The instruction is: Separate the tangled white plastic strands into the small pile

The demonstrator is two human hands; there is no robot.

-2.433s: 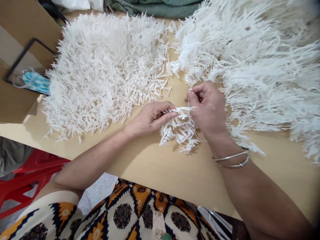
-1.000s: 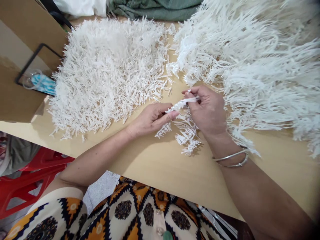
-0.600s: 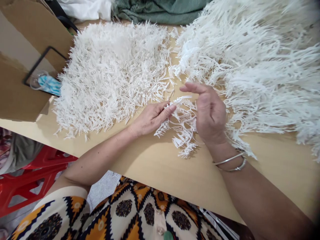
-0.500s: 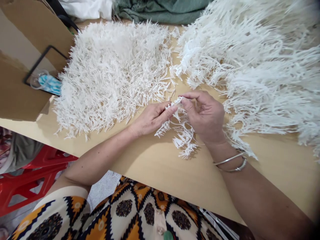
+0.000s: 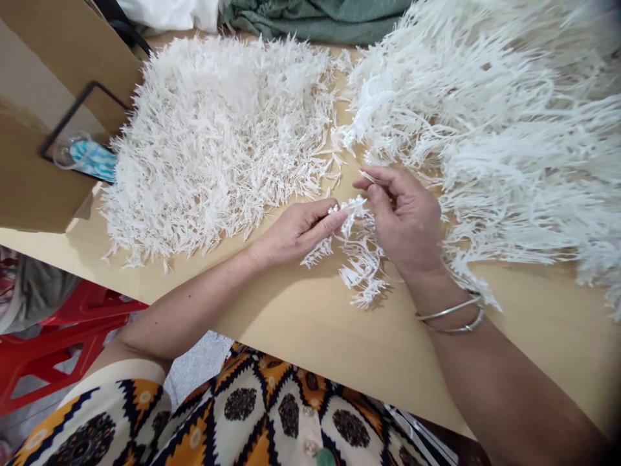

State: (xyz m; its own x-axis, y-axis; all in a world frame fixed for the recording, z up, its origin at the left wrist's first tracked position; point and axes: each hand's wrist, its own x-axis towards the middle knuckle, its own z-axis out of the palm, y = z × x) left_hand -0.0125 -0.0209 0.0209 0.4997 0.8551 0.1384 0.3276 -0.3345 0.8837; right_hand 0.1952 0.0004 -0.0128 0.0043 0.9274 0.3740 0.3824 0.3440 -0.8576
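My left hand [image 5: 303,230] pinches a white branching strand [image 5: 356,206] between thumb and fingers; more of its tufts [image 5: 363,278] hang down onto the table. Just right of it, my right hand [image 5: 407,210] is closed, with a small thin white piece [image 5: 369,175] between its fingertips, apart from the strand. A broad heap of short white pieces [image 5: 218,142] lies on the table to the left. On the right is a large pile of long white strands [image 5: 514,149], reaching close behind my right hand.
A cardboard box [image 5: 43,129] stands at the left edge with a black wire frame and a blue-and-white item [image 5: 94,160] beside it. Green cloth [image 5: 315,19] and white cloth [image 5: 174,13] lie at the back. Red stools [image 5: 63,336] are below left.
My right hand has moved slightly up and right, away from my left hand, with a small white piece now visible at its fingertips. My left hand still grips the strand.
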